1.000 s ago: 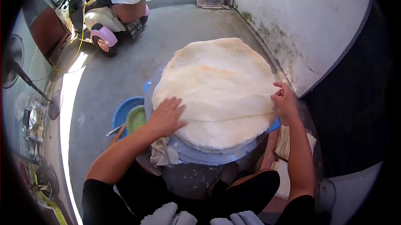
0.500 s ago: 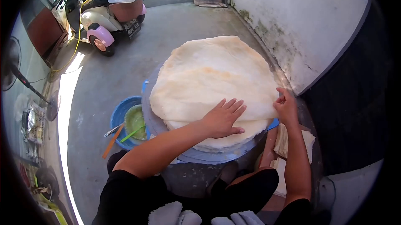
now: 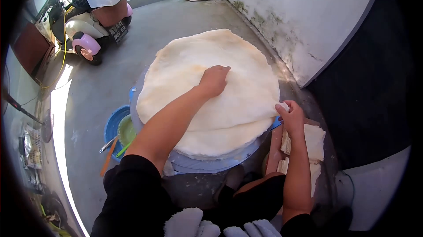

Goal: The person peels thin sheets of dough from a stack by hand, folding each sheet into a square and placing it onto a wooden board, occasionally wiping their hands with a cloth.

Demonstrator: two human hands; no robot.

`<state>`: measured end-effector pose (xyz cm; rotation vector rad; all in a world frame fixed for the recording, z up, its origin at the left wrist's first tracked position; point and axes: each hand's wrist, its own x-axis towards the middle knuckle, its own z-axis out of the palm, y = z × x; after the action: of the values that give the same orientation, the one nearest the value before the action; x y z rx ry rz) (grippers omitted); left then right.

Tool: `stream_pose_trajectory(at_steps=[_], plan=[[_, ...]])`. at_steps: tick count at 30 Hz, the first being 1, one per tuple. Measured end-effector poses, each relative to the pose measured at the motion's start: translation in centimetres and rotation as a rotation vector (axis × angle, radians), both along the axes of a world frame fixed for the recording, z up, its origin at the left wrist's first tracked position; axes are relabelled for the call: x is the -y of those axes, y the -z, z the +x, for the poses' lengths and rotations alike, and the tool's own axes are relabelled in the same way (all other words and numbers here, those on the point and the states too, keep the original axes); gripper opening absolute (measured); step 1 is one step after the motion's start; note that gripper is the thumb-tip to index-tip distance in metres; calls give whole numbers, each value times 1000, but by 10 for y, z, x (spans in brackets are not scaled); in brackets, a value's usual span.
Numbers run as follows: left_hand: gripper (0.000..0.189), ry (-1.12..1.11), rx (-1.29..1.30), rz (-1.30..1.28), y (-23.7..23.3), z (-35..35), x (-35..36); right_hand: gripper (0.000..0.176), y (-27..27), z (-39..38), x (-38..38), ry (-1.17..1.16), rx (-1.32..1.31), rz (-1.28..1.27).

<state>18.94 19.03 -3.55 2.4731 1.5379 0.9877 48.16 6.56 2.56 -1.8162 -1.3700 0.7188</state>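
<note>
A wide, round stack of thin, pale dough sheets [image 3: 211,144] rests on a blue round base [image 3: 198,166] in front of me. The top dough sheet [image 3: 176,100] shows faint browning, and its near edge lies back from the stack's front rim. My left hand [image 3: 215,80] is on the middle of this sheet, fingers curled in; whatever may be between them is hidden. At the sheet's right edge, my right hand [image 3: 291,116] pinches the rim between thumb and fingers.
Left of the stack, a blue basin [image 3: 111,124] holds a green bowl [image 3: 127,130] and several utensils. Folded pale sheets [image 3: 308,142] lie at my right. A scooter [image 3: 83,30] stands at the back left, and a stained white wall [image 3: 299,12] runs along the right.
My left hand has moved from the sheet's near edge up to its middle, its spread fingers now curled. My right hand stays at the right edge. The whole view has shifted slightly.
</note>
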Motion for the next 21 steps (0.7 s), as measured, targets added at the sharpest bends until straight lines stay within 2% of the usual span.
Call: stream_pose_trajectory(at_steps=[1,2,4,7,9,10,12,13,16,18,20,21], plan=[[44,-8,-47,-145,-15,-1,1,33,6,4,1,0,-179,2],[47,-16,-97,-294,-25,-2,0,33,8,7,0,4,-179,-3],[52,-3,-90,-258,-28,-4,-5,29,16,13,0,-31,-295,-15],[54,-18,-186,-245,-31,-4,-8,28,13,8,-2,-10,-331,16],[57,-127,-13,-199,-26,0,-4,28,12,8,-4,-8,-370,5],[57,-133,-17,-198,-24,3,0,28,11,7,-4,-1,-411,-2],[58,-110,62,83,-16,11,18,28,11,7,-1,0,-480,-12],[58,-12,112,-46,-25,13,40,28,11,7,0,4,-543,-22],[60,155,50,-235,-36,17,117,28,10,10,0,-8,-637,31],[70,222,-188,-363,-24,22,153,28,7,2,2,-19,-642,84],[73,178,-184,-290,-12,26,164,29,1,-13,-3,-50,-646,146],[73,165,-181,-284,-11,27,163,30,-2,-24,-5,-92,-598,258]])
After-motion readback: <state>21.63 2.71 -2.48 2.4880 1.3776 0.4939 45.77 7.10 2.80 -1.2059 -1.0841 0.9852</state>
